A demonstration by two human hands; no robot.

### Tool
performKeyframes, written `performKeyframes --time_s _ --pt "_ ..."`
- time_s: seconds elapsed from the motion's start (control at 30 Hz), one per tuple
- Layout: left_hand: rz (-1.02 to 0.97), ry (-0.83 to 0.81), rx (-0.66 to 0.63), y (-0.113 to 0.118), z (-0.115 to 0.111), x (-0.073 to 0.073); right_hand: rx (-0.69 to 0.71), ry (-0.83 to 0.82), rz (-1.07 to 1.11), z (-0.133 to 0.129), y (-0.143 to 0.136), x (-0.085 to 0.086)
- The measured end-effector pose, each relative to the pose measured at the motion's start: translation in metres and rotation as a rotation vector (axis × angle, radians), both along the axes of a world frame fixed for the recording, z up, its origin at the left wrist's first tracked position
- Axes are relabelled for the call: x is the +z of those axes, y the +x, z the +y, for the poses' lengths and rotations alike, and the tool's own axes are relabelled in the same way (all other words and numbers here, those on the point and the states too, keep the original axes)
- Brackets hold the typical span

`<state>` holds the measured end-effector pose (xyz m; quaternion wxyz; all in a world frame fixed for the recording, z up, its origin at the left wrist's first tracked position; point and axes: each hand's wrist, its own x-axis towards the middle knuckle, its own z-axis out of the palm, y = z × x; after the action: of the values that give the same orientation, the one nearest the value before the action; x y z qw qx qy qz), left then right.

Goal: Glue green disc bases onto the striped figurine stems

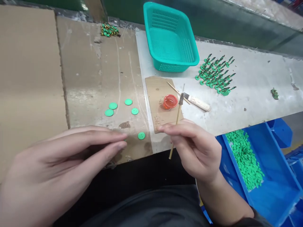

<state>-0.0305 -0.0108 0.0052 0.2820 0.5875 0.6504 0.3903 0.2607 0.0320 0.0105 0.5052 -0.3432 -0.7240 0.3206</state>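
Observation:
My right hand (197,145) is closed around a thin wooden stick (178,116), which has a dark band near its top and a fine, needle-like tip. My left hand (78,157) is pinched, thumb against forefinger. A speck of green shows at its fingertips, but what it holds is mostly hidden. Just beyond lies a green disc (141,136) with small holes. Several more such discs, among them a holed disc (134,111) and a plain-looking disc (113,106), rest on the brown board. A small red cup (170,101) of liquid stands on a cardboard piece (152,94).
Behind the cup sits a teal basket (170,41). Rows of green-based pieces with dark stems (216,75) stand to its right. A white-handled blade (199,103) and another stick (174,88) lie nearby. Below the table edge, a blue bin (272,170) holds green pieces (245,160).

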Motion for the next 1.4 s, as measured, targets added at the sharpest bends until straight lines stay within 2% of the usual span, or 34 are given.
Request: performKeyframes --time_s 0.07,0.17,0.37,0.5,0.7,1.4 --pt "0.057 -0.013 -0.007 0.002 0.002 0.0 0.003 -0.069 0.125 0.003 -0.006 -0.005" --pt "0.033 0.036 -0.02 0.007 0.006 0.002 0.079 -0.105 0.23 0.006 -0.012 -0.012" --pt "-0.019 0.036 -0.009 0.018 0.011 0.008 0.036 -0.076 0.095 0.01 -0.009 -0.013" --pt "0.026 0.047 -0.026 0.023 0.012 0.01 0.023 0.036 0.022 0.012 -0.006 -0.01" --pt "0.167 0.284 -0.155 0.032 0.014 0.009 -0.026 0.109 0.009 0.013 -0.005 -0.014" --pt "0.271 0.255 -0.128 0.04 0.013 0.008 -0.043 0.093 0.011 0.012 -0.005 -0.013"
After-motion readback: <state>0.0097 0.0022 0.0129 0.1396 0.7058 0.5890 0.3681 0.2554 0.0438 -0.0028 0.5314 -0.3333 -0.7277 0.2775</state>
